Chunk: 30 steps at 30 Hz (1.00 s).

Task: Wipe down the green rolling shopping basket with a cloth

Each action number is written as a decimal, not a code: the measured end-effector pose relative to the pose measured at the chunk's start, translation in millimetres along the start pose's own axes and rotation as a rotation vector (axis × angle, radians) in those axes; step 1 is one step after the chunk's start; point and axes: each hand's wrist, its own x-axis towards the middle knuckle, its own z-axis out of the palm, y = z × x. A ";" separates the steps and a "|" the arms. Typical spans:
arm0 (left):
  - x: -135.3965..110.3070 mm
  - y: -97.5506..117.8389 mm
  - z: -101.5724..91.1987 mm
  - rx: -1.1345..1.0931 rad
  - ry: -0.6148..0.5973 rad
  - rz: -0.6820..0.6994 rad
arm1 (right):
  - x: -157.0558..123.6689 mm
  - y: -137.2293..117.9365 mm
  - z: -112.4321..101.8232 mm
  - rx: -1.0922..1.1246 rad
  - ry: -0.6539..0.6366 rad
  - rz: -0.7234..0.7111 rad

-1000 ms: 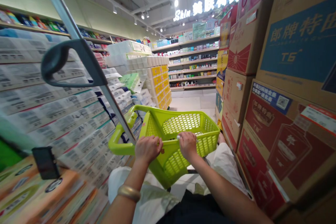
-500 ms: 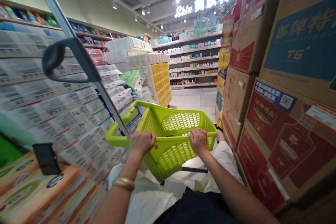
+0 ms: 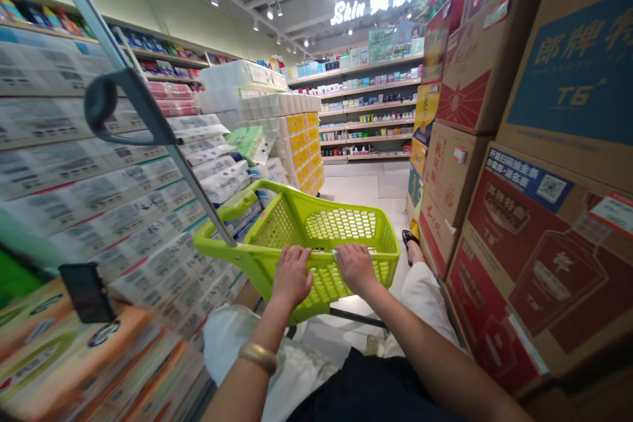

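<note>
A lime-green plastic shopping cart (image 3: 277, 267) with perforated walls stands side-on in front of me. My left hand (image 3: 293, 277) lies over the near rim, its fingers curled across the edge; a gold-coloured bangle circles that wrist. Close to its right, my right hand (image 3: 354, 266) grips the same rim, with a small white bit showing at its fingertips. The thumbs are mostly hidden. At the left end of the cart rises a slanted metal pole (image 3: 198, 191) carrying a grey loop handle (image 3: 133, 109).
Stacked cardboard cartons (image 3: 539, 237) line my right side. Wrapped paper packs (image 3: 99, 171) are piled on the left, with a dark phone-like device (image 3: 88, 292) on orange packs (image 3: 54, 349). Stocked shelves (image 3: 368, 109) stand ahead beyond the pale tiled floor (image 3: 368, 181).
My left hand has slid right along the rim, away from the pole. My right hand has shifted left, so both are closer together. The cart has moved slightly left in view.
</note>
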 end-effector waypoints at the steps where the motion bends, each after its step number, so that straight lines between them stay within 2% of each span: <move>1: -0.4 -3.3 0.1 -0.003 0.004 -0.009 | -5.2 8.9 -3.0 -0.015 0.012 0.016; 4: -0.7 -8.4 0.3 -0.009 0.013 -0.033 | -20.6 29.2 -10.6 -0.044 0.056 0.077; 7: -1.2 -7.7 1.9 0.007 0.014 -0.061 | -26.9 29.5 -12.1 -0.061 0.065 0.138; 10: -2.2 -5.2 3.8 0.038 0.008 -0.076 | -17.8 6.7 -7.2 -0.066 -0.003 0.126; 14: -3.7 -4.8 6.0 0.077 -0.004 -0.074 | 9.6 -38.4 0.7 -0.049 -0.175 -0.010; 17: -5.3 -8.4 7.8 0.080 0.003 -0.069 | 24.3 -55.9 1.1 -0.034 -0.267 -0.085; 20: -6.9 -14.0 8.8 0.063 0.019 -0.051 | 22.7 -46.5 -3.9 -0.042 -0.298 -0.106; 26: -7.7 -16.2 9.2 0.042 0.040 -0.071 | -7.1 7.9 -18.0 -0.116 -0.297 -0.056; 28: -7.6 -13.2 9.9 0.038 0.040 -0.093 | -11.9 15.4 -20.0 -0.125 -0.298 -0.029; 30: -7.6 -9.7 10.9 0.030 0.036 -0.113 | -10.7 11.4 -19.5 -0.126 -0.308 -0.014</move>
